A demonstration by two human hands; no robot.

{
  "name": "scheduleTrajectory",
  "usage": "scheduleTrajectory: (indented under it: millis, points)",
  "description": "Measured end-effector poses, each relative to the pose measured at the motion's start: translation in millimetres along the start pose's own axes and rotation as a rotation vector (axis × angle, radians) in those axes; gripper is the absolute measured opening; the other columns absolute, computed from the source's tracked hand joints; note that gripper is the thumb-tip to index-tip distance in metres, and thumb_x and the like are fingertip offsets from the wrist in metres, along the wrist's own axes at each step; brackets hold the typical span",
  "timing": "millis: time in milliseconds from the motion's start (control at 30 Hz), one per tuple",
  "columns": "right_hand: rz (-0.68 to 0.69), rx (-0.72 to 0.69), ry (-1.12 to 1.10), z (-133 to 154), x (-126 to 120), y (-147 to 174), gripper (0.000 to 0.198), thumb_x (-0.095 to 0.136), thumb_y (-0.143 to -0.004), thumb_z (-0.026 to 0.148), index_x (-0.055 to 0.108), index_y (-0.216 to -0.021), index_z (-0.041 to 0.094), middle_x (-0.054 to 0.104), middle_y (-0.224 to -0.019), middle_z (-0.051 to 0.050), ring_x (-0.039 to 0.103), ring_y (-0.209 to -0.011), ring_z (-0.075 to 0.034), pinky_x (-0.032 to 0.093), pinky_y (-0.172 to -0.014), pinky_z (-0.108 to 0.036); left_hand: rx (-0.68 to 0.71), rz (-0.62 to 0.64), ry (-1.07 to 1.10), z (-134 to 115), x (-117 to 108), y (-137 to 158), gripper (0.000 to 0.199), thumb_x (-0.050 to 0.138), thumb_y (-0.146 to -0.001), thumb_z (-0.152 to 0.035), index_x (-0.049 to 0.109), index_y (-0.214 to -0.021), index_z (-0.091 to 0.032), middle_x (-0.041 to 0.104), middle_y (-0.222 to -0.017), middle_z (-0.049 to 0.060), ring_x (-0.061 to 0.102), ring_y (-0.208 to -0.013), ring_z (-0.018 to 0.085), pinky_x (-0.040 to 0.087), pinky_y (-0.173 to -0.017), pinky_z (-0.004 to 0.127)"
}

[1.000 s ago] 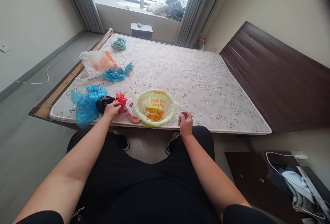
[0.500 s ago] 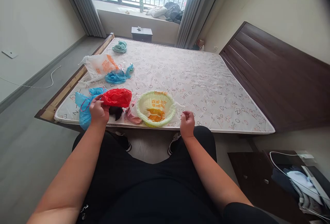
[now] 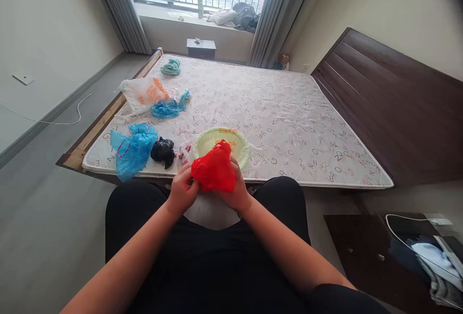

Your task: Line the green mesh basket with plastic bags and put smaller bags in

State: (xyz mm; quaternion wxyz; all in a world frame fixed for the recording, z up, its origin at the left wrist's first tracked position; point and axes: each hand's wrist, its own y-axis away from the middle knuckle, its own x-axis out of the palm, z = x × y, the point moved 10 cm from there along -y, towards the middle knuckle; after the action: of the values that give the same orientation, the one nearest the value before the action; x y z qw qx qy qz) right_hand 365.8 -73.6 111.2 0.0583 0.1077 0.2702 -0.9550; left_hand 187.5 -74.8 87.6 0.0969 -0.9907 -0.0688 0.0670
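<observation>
A crumpled red plastic bag (image 3: 215,168) is held between my two hands, in front of my knees. My left hand (image 3: 183,188) pinches its left side. My right hand (image 3: 237,191) grips the bag's right side, its fingers partly hidden behind the red plastic. Just beyond stands a pale green-yellow basket (image 3: 200,136) lined with a clear bag with orange print; the red bag covers part of it. Left of the basket lie a pink bundle (image 3: 185,150), a knotted black plastic bag (image 3: 162,151) and a light blue plastic bag (image 3: 133,147) with a red drawstring.
The letter-printed mattress (image 3: 275,111) spreads beyond the basket. On its left side are a white bag with orange print (image 3: 144,93), a blue bag (image 3: 166,107) and a teal coil (image 3: 170,66). A dark headboard (image 3: 383,102) rises at right; a cabinet (image 3: 356,241) stands lower right.
My left hand has carried the red bag rightward from above the black bag to the front of the basket. My right hand has moved left and now holds the red bag too.
</observation>
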Motion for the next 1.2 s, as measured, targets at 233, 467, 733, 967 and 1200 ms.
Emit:
scheduleTrajectory:
  millis: [233,467,733,967,1200]
  points:
    - [0.114,-0.141,0.429,-5.8,19.9,12.0,0.008,0.065,-0.096,0.030,0.069,-0.100,0.025,0.070,-0.107,-0.009,0.065,-0.108,-0.025,0.054,-0.095,-0.040,-0.472,0.218,0.813,62.9,59.9,30.6,0.064,0.073,-0.087,-0.056,0.056,-0.140,-0.025,0.065,-0.135,0.012,0.069,-0.110,0.028,0.059,-0.086,0.038]
    - [0.378,-0.346,0.609,3.8,61.7,29.4,0.012,0.064,-0.094,0.028,0.073,-0.101,0.023,0.070,-0.108,-0.009,0.062,-0.116,-0.026,0.048,-0.106,-0.044,-0.541,0.050,0.830,72.8,47.0,26.8,0.044,0.085,-0.077,-0.027,0.066,-0.115,-0.015,0.073,-0.112,0.010,0.071,-0.103,0.022,0.058,-0.088,0.030]
    - [0.041,-0.472,0.425,16.5,9.9,36.0,0.030,0.066,-0.092,0.022,0.064,-0.122,0.027,0.059,-0.139,-0.011,0.057,-0.133,-0.025,0.055,-0.105,-0.042,-0.477,-0.115,0.777,63.8,19.7,10.3,0.044,0.087,-0.069,-0.022,0.069,-0.109,-0.017,0.075,-0.105,0.008,0.074,-0.089,0.019,0.061,-0.081,0.029]
    - [-0.286,0.277,0.475,-103.0,-99.8,-15.2,0.035,0.050,-0.097,0.036,0.060,-0.127,0.020,0.057,-0.142,-0.016,0.051,-0.137,-0.026,0.054,-0.105,-0.046,-0.506,-0.024,0.544,75.3,-2.0,2.3,0.068,0.080,-0.062,-0.018,0.061,-0.127,-0.018,0.075,-0.103,0.009,0.075,-0.086,0.027,0.063,-0.071,0.037]
    - [-0.080,0.881,0.315,-208.7,-80.7,15.7,0.078,0.059,-0.088,0.034,0.033,-0.159,0.015,0.055,-0.149,-0.018,0.054,-0.136,-0.030,0.041,-0.118,-0.045,-0.486,0.093,0.364,96.3,9.9,-1.7,0.071,0.072,-0.061,-0.016,0.061,-0.131,-0.014,0.074,-0.093,0.006,0.072,-0.081,0.021,0.059,-0.073,0.031]
